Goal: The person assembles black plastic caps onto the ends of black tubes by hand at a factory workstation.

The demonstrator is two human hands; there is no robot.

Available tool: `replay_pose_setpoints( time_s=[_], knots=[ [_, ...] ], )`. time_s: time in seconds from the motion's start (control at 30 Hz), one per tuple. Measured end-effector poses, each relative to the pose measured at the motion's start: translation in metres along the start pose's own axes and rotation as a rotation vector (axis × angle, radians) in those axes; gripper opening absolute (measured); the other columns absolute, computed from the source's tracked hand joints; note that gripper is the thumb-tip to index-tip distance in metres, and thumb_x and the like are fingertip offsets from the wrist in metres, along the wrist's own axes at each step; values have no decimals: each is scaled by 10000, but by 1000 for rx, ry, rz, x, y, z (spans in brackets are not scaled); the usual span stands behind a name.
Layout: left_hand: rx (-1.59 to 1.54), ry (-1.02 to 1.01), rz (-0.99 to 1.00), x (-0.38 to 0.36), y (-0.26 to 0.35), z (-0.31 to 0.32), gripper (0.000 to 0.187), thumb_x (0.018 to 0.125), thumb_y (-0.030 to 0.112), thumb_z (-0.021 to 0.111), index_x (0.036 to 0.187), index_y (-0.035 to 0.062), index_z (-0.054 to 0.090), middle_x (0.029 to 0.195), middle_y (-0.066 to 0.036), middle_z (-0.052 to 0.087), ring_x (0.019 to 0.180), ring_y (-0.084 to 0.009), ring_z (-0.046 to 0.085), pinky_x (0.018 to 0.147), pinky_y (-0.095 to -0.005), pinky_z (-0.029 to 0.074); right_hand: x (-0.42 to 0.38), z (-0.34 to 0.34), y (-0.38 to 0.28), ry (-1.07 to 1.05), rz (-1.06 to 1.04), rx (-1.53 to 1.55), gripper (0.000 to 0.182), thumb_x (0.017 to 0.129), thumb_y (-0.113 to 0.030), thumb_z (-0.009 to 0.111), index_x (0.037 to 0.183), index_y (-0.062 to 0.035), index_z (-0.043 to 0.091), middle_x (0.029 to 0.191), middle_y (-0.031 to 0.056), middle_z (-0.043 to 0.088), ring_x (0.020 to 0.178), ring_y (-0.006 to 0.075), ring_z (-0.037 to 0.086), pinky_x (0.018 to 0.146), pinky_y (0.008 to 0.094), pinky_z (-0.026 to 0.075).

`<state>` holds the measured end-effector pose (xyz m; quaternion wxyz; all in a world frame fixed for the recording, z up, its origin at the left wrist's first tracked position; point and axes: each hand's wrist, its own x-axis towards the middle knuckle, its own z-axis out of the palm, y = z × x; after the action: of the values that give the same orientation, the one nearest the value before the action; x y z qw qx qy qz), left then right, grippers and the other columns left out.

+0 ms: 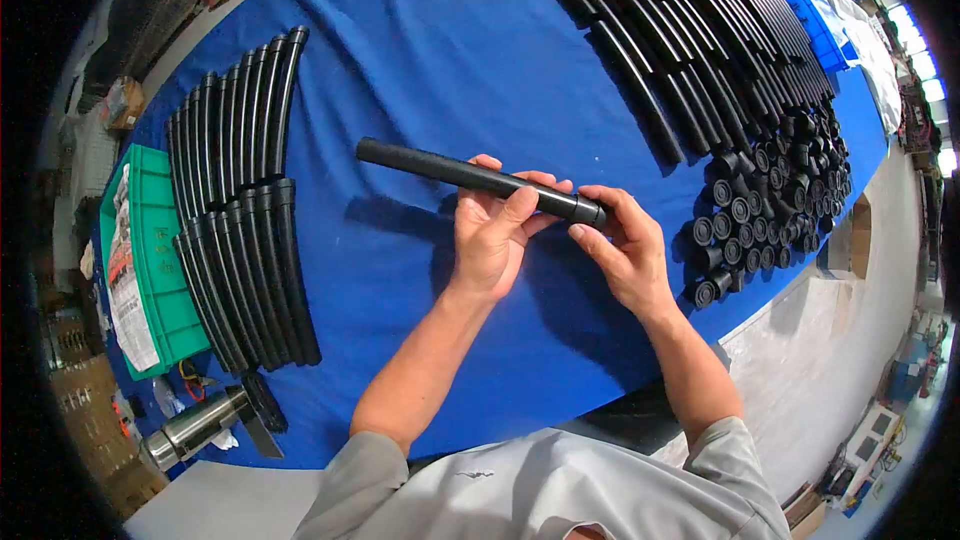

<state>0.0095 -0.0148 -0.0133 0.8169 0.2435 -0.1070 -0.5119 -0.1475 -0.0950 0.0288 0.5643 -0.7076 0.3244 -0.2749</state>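
Observation:
A black tube (430,162) is held up over the blue cloth, slanting from upper left to lower right. My left hand (492,240) wraps round its middle, thumb on top. At the right end sits a black end cap (588,211), wider than the tube. My right hand (628,252) pinches this cap between thumb and fingers. To the right lies a pile of loose black caps (760,205). On the left, two rows of black tubes with caps on their upper ends (240,120) lie side by side.
Many plain black tubes (670,30) cover the far right of the blue cloth (400,50). A blue crate (805,10) stands behind them. At the left edge are a green crate (165,260) and a metal-bodied tool (195,428) near the table's edge.

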Motion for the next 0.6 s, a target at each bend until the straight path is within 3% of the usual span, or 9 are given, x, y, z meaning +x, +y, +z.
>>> replay_pose_setpoints(
  time_s=[0.3, 0.6],
  knots=[
    [24, 30, 6, -3, -3, 2, 384, 966, 22, 669, 1231, 187, 446, 1140, -200, 691, 1090, -389, 698, 884, -485, 646, -1, 1, -1, 9, -138, -253, 348, 887, -120, 767, 1191, -1, 647, 1033, 137, 688, 920, 241, 688, 798, 336, 529],
    [41, 104, 10, -6, -5, 8, 360, 973, 21, 660, 1213, 177, 441, 1118, -206, 694, 1051, -373, 715, 858, -468, 654, -1, 4, 5, 22, -175, -240, 355, 880, -127, 771, 1185, 6, 647, 1028, 150, 690, 927, 273, 696, 805, 347, 534]
  ],
)
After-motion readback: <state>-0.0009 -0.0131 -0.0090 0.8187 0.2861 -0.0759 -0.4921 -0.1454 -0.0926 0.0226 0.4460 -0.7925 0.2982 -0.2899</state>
